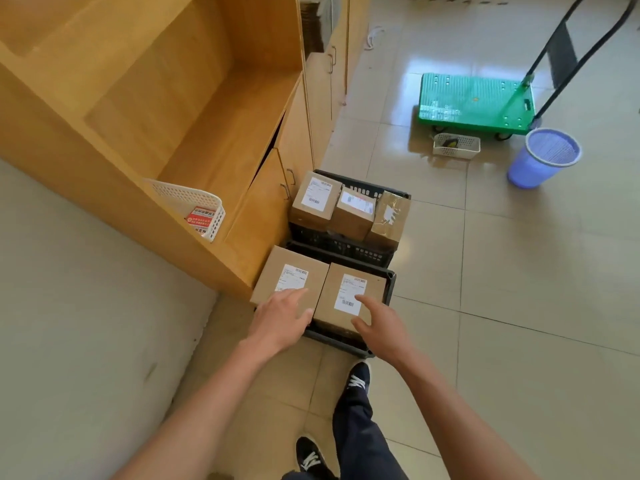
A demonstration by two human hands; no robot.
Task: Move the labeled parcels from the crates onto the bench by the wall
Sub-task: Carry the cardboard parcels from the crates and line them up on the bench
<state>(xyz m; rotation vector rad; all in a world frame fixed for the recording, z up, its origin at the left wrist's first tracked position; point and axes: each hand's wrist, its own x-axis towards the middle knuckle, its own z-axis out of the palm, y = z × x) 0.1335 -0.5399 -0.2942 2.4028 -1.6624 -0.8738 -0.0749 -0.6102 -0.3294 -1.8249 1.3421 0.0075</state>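
Barely begun, by my reckoning: the pale surface (86, 306) left of the near crate (389, 289) holds no parcels. Two labeled parcels sit in that crate, three in the far crate (363, 188) beyond it. The left hand (282, 318) rests on the left parcel (289, 277); the right hand (379, 322) hovers, fingers spread, at the right parcel (348, 294). Neither grips yet.

Floor (519, 271) was glossy beige tile with dark grout, daylight glaring off it near the top. Light-wood cabinet (173, 98) ran along the left, handled doors (325, 84) beyond. Green platform trolley (474, 102), purple mesh bin (543, 157) and small white basket (456, 146) stood far right.
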